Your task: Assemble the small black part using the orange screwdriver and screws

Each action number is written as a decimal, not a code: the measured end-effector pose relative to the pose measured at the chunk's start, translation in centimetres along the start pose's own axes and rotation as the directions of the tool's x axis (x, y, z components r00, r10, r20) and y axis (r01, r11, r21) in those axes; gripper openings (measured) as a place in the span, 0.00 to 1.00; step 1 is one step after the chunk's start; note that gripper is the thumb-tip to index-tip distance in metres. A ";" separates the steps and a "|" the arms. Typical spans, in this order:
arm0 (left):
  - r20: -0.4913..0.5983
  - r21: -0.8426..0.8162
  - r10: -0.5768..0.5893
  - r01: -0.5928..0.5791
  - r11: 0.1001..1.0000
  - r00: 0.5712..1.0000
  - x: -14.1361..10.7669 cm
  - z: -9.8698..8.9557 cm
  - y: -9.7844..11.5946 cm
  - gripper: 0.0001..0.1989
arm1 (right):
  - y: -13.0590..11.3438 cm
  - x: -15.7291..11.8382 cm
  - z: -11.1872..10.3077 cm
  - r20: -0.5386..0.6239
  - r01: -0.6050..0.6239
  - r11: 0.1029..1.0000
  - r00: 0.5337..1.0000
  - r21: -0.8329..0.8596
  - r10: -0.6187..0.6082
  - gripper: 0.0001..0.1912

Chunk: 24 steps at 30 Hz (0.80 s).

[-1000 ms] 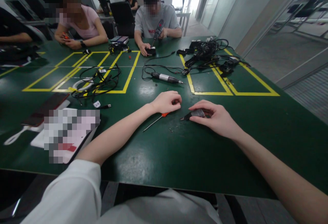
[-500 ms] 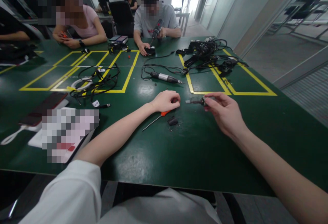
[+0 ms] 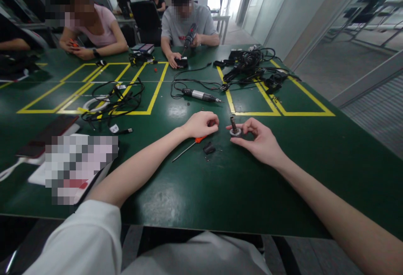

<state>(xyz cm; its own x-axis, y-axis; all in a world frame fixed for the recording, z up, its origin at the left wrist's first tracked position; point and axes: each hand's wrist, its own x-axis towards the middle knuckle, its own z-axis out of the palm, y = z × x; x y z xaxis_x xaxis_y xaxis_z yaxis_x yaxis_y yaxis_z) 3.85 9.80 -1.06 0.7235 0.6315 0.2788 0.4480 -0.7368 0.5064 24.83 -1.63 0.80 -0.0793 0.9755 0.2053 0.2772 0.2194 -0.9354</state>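
My right hand (image 3: 256,138) pinches a small metal part (image 3: 234,131) between thumb and fingers, just over the green tabletop. The part has a round, ringed base and a thin stem that points up. To its left, my left hand (image 3: 202,124) rests on the table with fingers curled in a loose fist. The orange handle of a screwdriver (image 3: 184,151) runs under this fist, mostly hidden, and its metal shaft points toward the lower left. A black, piece-like part (image 3: 209,147) lies between my hands, with several tiny bits beside it.
Beyond my hands lies a corded electric screwdriver (image 3: 201,95). Cable heaps sit at the back right (image 3: 248,67) and left (image 3: 115,98). A phone (image 3: 47,134) and a blurred box (image 3: 78,166) are at left. Across the table a person (image 3: 189,23) holds a power driver.
The part in my right hand has turned from lying sideways to stem up, and that hand has moved slightly left and down. My left hand has stayed on the screwdriver.
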 end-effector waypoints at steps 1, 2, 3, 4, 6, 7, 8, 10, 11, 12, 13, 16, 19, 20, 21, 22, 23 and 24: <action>-0.001 -0.001 0.002 -0.002 1.000 1.000 0.0 0.0 0.0 0.08 | 0.2 -0.1 0.2 0.025 0.036 0.998 0.999 -0.050 -0.035 0.24; -0.004 -0.003 0.003 -0.003 1.000 1.000 0.0 0.0 0.0 0.08 | 0.3 -0.2 0.3 0.052 0.061 0.994 0.997 -0.091 -0.057 0.23; -0.008 -0.006 0.002 -0.002 1.000 1.000 0.0 0.0 0.0 0.08 | 0.4 -0.3 0.5 0.077 0.077 0.989 0.995 -0.127 -0.068 0.21; -0.010 -0.010 0.002 -0.002 1.000 1.000 0.0 0.0 0.1 0.08 | 0.5 -0.3 0.6 0.101 0.086 0.983 0.992 -0.161 -0.070 0.20; -0.009 -0.017 0.001 -0.001 1.000 1.000 0.0 0.0 0.1 0.08 | 0.5 -0.4 0.7 0.135 0.098 0.973 0.988 -0.208 -0.071 0.19; -0.009 -0.019 -0.001 0.000 1.000 1.000 0.0 0.0 0.1 0.08 | 0.5 -0.3 0.7 0.147 0.104 0.972 0.986 -0.209 -0.074 0.19; -0.006 -0.018 -0.002 0.002 1.000 1.000 0.0 0.0 0.1 0.08 | 0.6 -0.3 0.7 0.157 0.110 0.974 0.984 -0.197 -0.080 0.20; -0.005 -0.013 -0.005 0.004 1.000 1.000 0.0 0.0 0.1 0.08 | 0.7 -0.1 0.6 0.161 0.119 0.976 0.983 -0.183 -0.090 0.22; -0.004 -0.010 -0.006 0.006 1.000 1.000 0.0 0.0 0.1 0.08 | 0.7 -0.1 0.5 0.154 0.122 0.974 0.984 -0.189 -0.094 0.22; -0.004 -0.007 -0.007 0.007 1.000 1.000 0.0 0.0 0.1 0.08 | 0.8 0.0 0.4 0.144 0.124 0.971 0.985 -0.203 -0.095 0.22; -0.004 -0.004 -0.008 0.008 1.000 1.000 0.0 0.0 0.2 0.08 | 0.9 0.0 0.4 0.134 0.120 0.968 0.987 -0.219 -0.092 0.22; -0.001 0.004 -0.012 0.012 1.000 1.000 0.1 0.0 0.2 0.08 | 1.2 0.0 0.4 0.126 0.089 0.977 0.990 -0.194 -0.065 0.23; 0.003 0.012 -0.015 0.015 1.000 1.000 0.1 -0.1 0.3 0.08 | 1.1 -0.2 0.7 0.150 0.063 0.990 0.988 -0.130 -0.043 0.23; 0.003 0.013 -0.015 0.015 1.000 1.000 0.1 -0.1 0.3 0.08 | 1.0 -0.2 0.9 0.157 0.064 0.991 0.987 -0.122 -0.044 0.23; 0.002 0.012 -0.016 0.016 1.000 1.000 0.0 -0.1 0.3 0.08 | 0.9 -0.2 1.0 0.165 0.067 0.991 0.985 -0.120 -0.047 0.24; 0.002 0.011 -0.016 0.016 1.000 1.000 0.0 -0.1 0.3 0.08 | 0.8 -0.3 1.1 0.171 0.073 0.990 0.984 -0.121 -0.051 0.24; 0.001 0.010 -0.016 0.016 1.000 1.000 0.0 -0.2 0.3 0.08 | 0.7 -0.3 1.3 0.177 0.079 0.989 0.983 -0.121 -0.057 0.25; 0.001 0.010 -0.016 0.016 1.000 1.000 0.0 -0.2 0.4 0.08 | 0.6 -0.3 1.4 0.181 0.085 0.989 0.982 -0.122 -0.063 0.26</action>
<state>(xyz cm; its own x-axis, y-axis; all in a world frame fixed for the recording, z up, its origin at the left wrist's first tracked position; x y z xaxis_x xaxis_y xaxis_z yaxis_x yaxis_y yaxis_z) 3.88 9.55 -0.74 0.7171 0.6426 0.2698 0.4642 -0.7292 0.5028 23.70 -1.82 -0.19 -0.2684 0.9406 0.2079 0.3841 0.3024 -0.8724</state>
